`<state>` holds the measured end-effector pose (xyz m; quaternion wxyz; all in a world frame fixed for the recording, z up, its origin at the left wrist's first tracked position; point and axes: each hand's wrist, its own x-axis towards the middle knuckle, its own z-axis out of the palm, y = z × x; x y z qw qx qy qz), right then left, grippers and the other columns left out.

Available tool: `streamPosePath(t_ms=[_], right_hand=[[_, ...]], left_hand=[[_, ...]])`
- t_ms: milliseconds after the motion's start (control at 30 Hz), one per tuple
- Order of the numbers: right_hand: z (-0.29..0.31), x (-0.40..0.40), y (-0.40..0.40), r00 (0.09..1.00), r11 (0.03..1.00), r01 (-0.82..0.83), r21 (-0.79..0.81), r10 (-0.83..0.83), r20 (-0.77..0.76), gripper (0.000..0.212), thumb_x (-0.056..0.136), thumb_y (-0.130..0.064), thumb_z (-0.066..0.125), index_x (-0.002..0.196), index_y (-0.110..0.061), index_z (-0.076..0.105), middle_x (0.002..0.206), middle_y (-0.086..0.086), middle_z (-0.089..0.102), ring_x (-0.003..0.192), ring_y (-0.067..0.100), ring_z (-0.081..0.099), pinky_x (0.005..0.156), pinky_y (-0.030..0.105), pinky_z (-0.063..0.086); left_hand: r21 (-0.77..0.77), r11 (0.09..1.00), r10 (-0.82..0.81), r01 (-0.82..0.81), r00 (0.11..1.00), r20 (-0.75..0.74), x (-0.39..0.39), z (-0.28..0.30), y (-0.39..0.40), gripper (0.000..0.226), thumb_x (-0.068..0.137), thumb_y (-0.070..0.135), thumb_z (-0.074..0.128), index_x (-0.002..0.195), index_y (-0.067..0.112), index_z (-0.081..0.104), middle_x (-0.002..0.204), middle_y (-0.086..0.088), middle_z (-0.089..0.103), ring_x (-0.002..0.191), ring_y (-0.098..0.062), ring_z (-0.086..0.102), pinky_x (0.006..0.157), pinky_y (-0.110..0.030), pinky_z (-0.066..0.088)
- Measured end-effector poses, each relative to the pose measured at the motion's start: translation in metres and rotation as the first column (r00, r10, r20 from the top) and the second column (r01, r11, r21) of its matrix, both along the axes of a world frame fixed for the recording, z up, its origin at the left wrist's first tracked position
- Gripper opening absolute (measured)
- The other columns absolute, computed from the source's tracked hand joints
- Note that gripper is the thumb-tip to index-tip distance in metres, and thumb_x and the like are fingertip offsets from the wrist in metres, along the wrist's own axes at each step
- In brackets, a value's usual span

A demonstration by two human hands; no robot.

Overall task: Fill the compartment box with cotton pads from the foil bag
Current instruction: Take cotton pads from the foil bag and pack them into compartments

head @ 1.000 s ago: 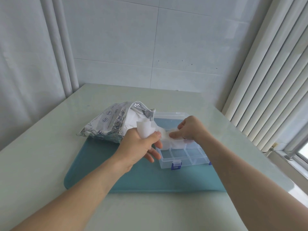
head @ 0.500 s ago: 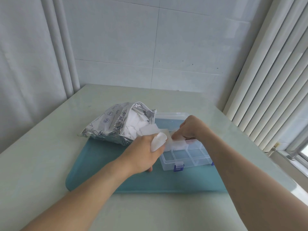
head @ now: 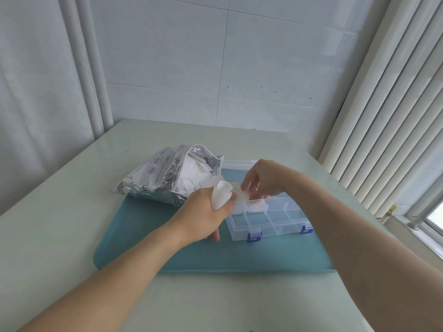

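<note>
Evidently feather-light and floppy, the thin white cotton pads [head: 221, 194] sit rolled in the left hand [head: 203, 212], fingers clamped round them; the right hand [head: 261, 179] pinches one over the clear plastic compartment box [head: 271, 219], beside the silver foil bag [head: 165, 178]; best pinched by an edge.

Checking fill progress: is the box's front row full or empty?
Empty. The front compartments of the box show clear through; pads lie only in the back-left ones.

Open compartment box [head: 271, 219] beside foil bag [head: 158, 178]
</note>
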<state>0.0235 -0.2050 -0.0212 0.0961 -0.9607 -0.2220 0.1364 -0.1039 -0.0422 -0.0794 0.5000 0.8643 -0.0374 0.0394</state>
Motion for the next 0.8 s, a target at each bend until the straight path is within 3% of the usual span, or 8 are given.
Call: streamPosePath(t_ms=[167, 267, 300, 367, 433, 500, 600, 800], right_hand=[[-0.013, 0.007, 0.008, 0.996, 0.993, -0.064, -0.095, 0.07, 0.054, 0.026, 0.075, -0.021, 0.075, 0.062, -0.043, 0.071, 0.085, -0.008, 0.075, 0.077, 0.015, 0.073, 0.081, 0.032, 0.061], [-0.004, 0.005, 0.005, 0.995, 0.99, -0.073, -0.124, 0.081, 0.057, 0.021, 0.079, -0.016, 0.068, 0.077, -0.036, 0.075, 0.085, 0.0, 0.076, 0.075, 0.015, 0.074, 0.08, 0.035, 0.062], [0.002, 0.003, 0.003, 0.992, 0.998, -0.054, -0.031, 0.057, 0.112, 0.02, 0.082, -0.011, 0.064, 0.084, -0.026, 0.076, 0.083, 0.005, 0.076, 0.072, 0.013, 0.074, 0.075, 0.034, 0.062], [0.013, -0.01, -0.001, 0.977, 0.933, -0.044, 0.358, -0.035, 0.21, 0.014, 0.091, -0.009, 0.06, 0.093, -0.013, 0.073, 0.083, 0.006, 0.075, 0.072, 0.014, 0.074, 0.065, 0.03, 0.059], [0.021, -0.038, -0.003, 0.997, 0.735, -0.07, 0.674, 0.059, 0.039, 0.016, 0.098, -0.025, 0.064, 0.106, -0.014, 0.071, 0.09, 0.004, 0.076, 0.08, 0.016, 0.072, 0.068, 0.031, 0.058], [0.02, -0.063, 0.0, 0.972, 0.686, -0.101, 0.721, 0.223, -0.076, 0.027, 0.091, -0.031, 0.071, 0.11, -0.013, 0.071, 0.095, 0.002, 0.076, 0.089, 0.019, 0.072, 0.075, 0.032, 0.058], [0.004, -0.07, 0.007, 0.973, 0.676, -0.163, 0.719, 0.232, 0.003, 0.013, 0.083, -0.022, 0.082, 0.092, -0.016, 0.075, 0.079, -0.008, 0.075, 0.079, 0.011, 0.07, 0.07, 0.016, 0.051], [-0.014, -0.061, -0.002, 0.991, 0.632, -0.106, 0.768, 0.128, 0.032, 0.01, 0.083, -0.014, 0.081, 0.09, -0.015, 0.075, 0.083, 0.004, 0.076, 0.075, 0.016, 0.069, 0.076, 0.035, 0.056]], left_hand=[[-0.211, 0.977, 0.031, -0.016, 0.997, 0.068, 0.0, 0.006, 0.0, 0.017, 0.099, 0.021, 0.059, 0.113, 0.021, 0.069, 0.056, 0.002, 0.067, 0.043, -0.021, 0.062, 0.041, -0.026, 0.038], [-0.338, 0.941, 0.006, 0.016, 0.998, 0.063, -0.001, 0.012, 0.001, 0.012, 0.098, 0.015, 0.06, 0.098, 0.012, 0.072, 0.086, 0.0, 0.076, 0.046, -0.028, 0.062, 0.036, -0.025, 0.035], [-0.375, 0.926, -0.022, 0.035, 0.999, 0.039, -0.002, 0.015, 0.002, 0.011, 0.098, 0.014, 0.06, 0.097, 0.01, 0.07, 0.093, -0.003, 0.076, 0.046, -0.029, 0.061, 0.035, -0.024, 0.034], [-0.437, 0.897, -0.092, 0.068, 0.995, -0.034, -0.005, 0.018, 0.001, 0.009, 0.097, 0.015, 0.062, 0.1, 0.008, 0.067, 0.094, -0.009, 0.076, 0.046, -0.027, 0.06, 0.035, -0.023, 0.034], [-0.47, 0.878, -0.152, 0.092, 0.984, -0.091, -0.008, 0.02, 0.001, 0.013, 0.096, 0.017, 0.064, 0.104, 0.007, 0.065, 0.093, -0.012, 0.076, 0.048, -0.026, 0.062, 0.037, -0.023, 0.034], [-0.462, 0.879, -0.184, 0.113, 0.977, -0.111, -0.01, 0.021, 0.0, 0.015, 0.094, 0.016, 0.067, 0.107, 0.008, 0.065, 0.093, -0.013, 0.075, 0.051, -0.027, 0.064, 0.039, -0.023, 0.036], [-0.446, 0.882, -0.225, 0.151, 0.967, -0.117, -0.012, 0.022, -0.001, 0.017, 0.093, 0.013, 0.068, 0.109, 0.016, 0.065, 0.09, -0.013, 0.074, 0.057, -0.028, 0.067, 0.042, -0.023, 0.041], [-0.554, 0.814, -0.305, 0.175, 0.94, -0.15, -0.012, 0.025, 0.002, 0.037, 0.095, 0.038, 0.056, 0.117, 0.01, 0.066, 0.109, -0.023, 0.071, 0.083, -0.039, 0.073, 0.056, -0.03, 0.057]])
